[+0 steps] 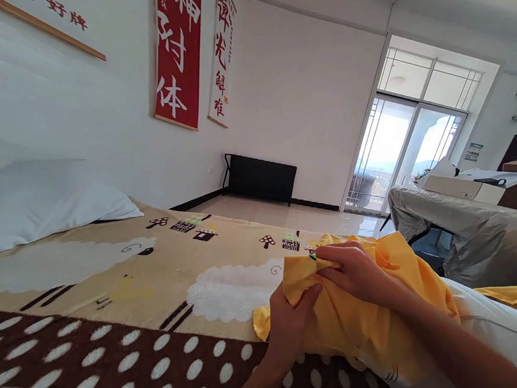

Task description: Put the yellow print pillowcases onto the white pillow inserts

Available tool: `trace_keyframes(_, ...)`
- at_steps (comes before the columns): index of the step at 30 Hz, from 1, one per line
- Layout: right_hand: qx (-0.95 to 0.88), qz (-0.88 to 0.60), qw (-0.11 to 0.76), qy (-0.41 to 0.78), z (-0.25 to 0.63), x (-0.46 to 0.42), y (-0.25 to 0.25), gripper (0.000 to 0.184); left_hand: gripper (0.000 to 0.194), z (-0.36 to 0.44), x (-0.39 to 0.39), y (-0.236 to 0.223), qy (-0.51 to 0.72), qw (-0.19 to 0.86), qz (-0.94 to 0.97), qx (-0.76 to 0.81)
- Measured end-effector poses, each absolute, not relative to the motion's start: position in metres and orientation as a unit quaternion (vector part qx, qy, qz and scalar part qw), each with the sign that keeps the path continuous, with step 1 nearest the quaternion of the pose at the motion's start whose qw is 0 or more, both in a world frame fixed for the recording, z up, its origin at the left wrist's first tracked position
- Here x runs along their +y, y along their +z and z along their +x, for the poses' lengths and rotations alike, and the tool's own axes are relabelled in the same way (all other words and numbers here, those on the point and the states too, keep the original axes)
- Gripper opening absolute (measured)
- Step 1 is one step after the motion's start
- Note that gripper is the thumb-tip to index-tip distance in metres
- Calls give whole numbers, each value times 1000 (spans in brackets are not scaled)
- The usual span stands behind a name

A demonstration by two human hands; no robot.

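Note:
A bunched yellow cloth cover [396, 278] lies over one end of a white padded bundle [488, 311] at the right of the bed. My left hand [290, 320] is closed on the cover's near edge, thumb on top. Just beyond it, my right hand [356, 269] pinches the same edge from above, beside a small green-and-white spot on the fabric. A short flap of the cover sticks up between the two hands. Another yellow corner hangs to the left of my left hand. Whether the white bundle is a pillow or a quilt I cannot tell.
Beneath everything is a beige blanket [165, 276] with sheep and a brown dotted border. A white pillow [54, 200] rests at the left. Beyond the bed are a black folded frame [260, 179] by the wall and a plastic-covered table [460, 217] with boxes.

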State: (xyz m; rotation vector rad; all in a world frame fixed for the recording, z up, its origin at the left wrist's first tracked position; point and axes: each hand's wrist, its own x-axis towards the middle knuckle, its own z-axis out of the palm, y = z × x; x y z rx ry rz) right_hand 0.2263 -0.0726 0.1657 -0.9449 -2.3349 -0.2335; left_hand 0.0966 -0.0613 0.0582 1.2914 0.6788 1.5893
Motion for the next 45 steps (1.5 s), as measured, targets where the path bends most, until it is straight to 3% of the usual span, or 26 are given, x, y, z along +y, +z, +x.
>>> trace_keyframes(8, -886, -388, 250, -47, 239, -69, 176, 29, 44, 81, -55, 63, 641, 471, 552, 250)
trace_keyframes(15, -912, -374, 159, -62, 227, -83, 173, 20, 23, 66, -66, 84, 657, 366, 618, 230)
trace_keyframes(23, -891, -347, 255, -145, 222, -80, 167, 21, 18, 53, -62, 81, 664, 273, 640, 273)
trace_keyframes(27, -861, -308, 332, -230, 224, -85, 160, 13, 19, 51, -59, 83, 654, 252, 644, 307)
trace_keyframes(30, -850, -342, 344, -205, 222, -95, 153, 16, 21, 50, -56, 85, 640, 252, 652, 319)
trace_keyframes(39, -877, -412, 182, -170, 237, -76, 148, 25, 27, 37, -53, 89, 663, 240, 616, 351)
trace_keyframes(45, -812, -555, 138, -119, 267, -75, 156, 40, 24, 41, -53, 89, 660, 238, 627, 337)
